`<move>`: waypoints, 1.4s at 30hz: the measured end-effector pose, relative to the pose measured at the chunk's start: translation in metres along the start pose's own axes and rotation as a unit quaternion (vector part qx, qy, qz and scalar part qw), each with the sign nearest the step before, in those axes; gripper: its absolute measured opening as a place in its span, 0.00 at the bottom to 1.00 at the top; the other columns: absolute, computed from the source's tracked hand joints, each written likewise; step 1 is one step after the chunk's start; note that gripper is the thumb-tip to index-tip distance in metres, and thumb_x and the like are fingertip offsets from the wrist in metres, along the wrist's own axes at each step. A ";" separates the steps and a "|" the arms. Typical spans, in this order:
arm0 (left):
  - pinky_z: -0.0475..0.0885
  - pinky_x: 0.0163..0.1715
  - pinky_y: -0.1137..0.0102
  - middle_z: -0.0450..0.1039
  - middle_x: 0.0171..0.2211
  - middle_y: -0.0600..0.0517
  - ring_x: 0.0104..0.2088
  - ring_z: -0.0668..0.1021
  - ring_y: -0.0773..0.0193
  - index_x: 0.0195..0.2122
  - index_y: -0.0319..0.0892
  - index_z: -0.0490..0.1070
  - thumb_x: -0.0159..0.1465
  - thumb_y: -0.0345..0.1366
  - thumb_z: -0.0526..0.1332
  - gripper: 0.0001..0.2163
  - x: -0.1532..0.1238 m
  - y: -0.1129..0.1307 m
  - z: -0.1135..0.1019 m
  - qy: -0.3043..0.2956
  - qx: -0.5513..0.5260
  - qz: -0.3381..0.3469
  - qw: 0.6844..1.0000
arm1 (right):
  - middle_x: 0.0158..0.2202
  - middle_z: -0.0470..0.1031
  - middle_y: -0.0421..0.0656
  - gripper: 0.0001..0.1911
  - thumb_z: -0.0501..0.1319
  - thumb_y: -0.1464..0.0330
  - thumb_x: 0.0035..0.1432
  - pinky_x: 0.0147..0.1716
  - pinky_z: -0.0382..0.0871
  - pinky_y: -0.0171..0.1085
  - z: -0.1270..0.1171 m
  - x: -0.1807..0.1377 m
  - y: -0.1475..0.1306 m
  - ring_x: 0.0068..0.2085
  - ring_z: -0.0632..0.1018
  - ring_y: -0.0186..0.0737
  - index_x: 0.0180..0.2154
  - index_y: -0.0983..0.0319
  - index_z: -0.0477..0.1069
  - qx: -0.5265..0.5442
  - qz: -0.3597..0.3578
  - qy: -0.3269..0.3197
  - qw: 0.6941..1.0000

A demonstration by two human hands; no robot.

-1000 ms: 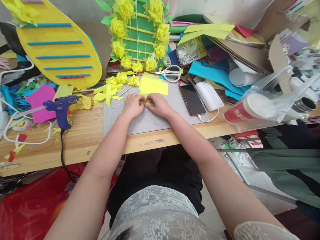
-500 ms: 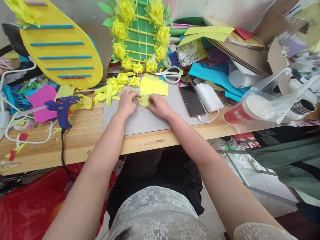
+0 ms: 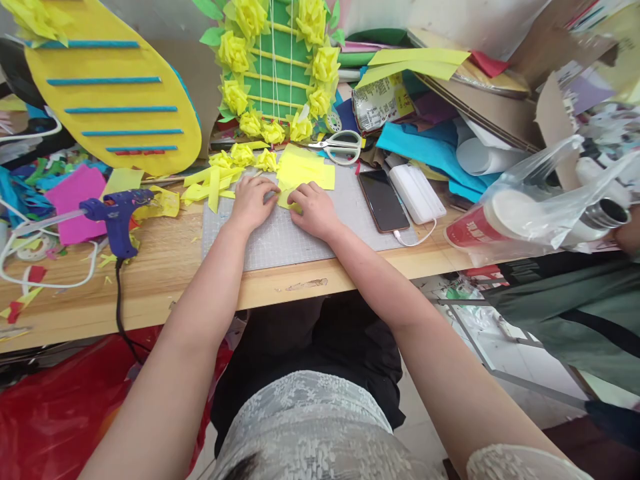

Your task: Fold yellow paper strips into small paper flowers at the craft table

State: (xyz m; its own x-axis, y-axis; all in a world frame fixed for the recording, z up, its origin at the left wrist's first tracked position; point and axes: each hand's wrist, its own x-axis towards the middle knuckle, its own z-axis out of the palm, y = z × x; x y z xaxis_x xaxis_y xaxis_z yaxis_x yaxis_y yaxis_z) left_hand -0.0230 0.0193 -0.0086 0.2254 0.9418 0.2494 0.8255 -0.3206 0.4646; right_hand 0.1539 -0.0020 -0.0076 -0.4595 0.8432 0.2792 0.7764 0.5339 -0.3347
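Note:
Both my hands rest on a grey cutting mat point(image 3: 280, 243) at the desk's front. My left hand point(image 3: 251, 202) and my right hand point(image 3: 313, 210) press their fingertips together on a small piece of yellow paper point(image 3: 286, 199) between them. Fingers of both hands are curled in a pinch on it. Just beyond lies a stack of yellow paper squares point(image 3: 306, 173). Left of it lie yellow paper strips point(image 3: 213, 183) and a few small yellow paper flowers point(image 3: 243, 155).
A blue glue gun point(image 3: 116, 212) lies left on the wooden desk point(image 3: 165, 267). Scissors point(image 3: 339, 145), a phone point(image 3: 383, 199) and a white power bank point(image 3: 415, 191) lie right of the mat. A green frame with yellow flowers point(image 3: 276, 67), a yellow oval board point(image 3: 107, 100) and cluttered paper stand behind.
My hands spread apart half a second ago with the yellow piece flat between them. They have closed in together on it again.

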 end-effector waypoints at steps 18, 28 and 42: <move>0.63 0.55 0.59 0.75 0.44 0.49 0.52 0.70 0.54 0.46 0.43 0.70 0.51 0.21 0.54 0.22 -0.007 0.016 -0.010 -0.014 -0.008 -0.037 0.999 | 0.41 0.77 0.49 0.18 0.48 0.75 0.61 0.44 0.61 0.42 -0.003 0.001 -0.006 0.44 0.72 0.47 0.51 0.65 0.67 -0.080 0.014 -0.004 0.997; 0.66 0.49 0.57 0.77 0.36 0.50 0.44 0.74 0.53 0.41 0.45 0.71 0.53 0.25 0.56 0.15 -0.008 0.021 -0.011 -0.017 -0.006 -0.037 0.999 | 0.41 0.78 0.46 0.20 0.50 0.78 0.54 0.42 0.64 0.43 -0.008 -0.002 0.014 0.49 0.70 0.48 0.47 0.61 0.68 0.042 0.062 0.029 0.997; 0.68 0.44 0.62 0.78 0.35 0.50 0.40 0.76 0.57 0.39 0.43 0.73 0.57 0.28 0.57 0.10 -0.008 0.020 -0.007 -0.012 -0.024 -0.033 0.999 | 0.38 0.78 0.43 0.16 0.55 0.75 0.52 0.42 0.65 0.42 0.001 0.000 0.019 0.42 0.72 0.44 0.45 0.61 0.66 0.149 0.132 0.058 0.978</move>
State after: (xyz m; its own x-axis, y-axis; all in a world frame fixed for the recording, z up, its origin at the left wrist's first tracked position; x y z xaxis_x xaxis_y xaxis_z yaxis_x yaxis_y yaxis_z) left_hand -0.0115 0.0051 0.0046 0.1843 0.9631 0.1963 0.8134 -0.2616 0.5196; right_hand 0.1679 0.0080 -0.0146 -0.1941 0.9507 0.2418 0.6937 0.3073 -0.6514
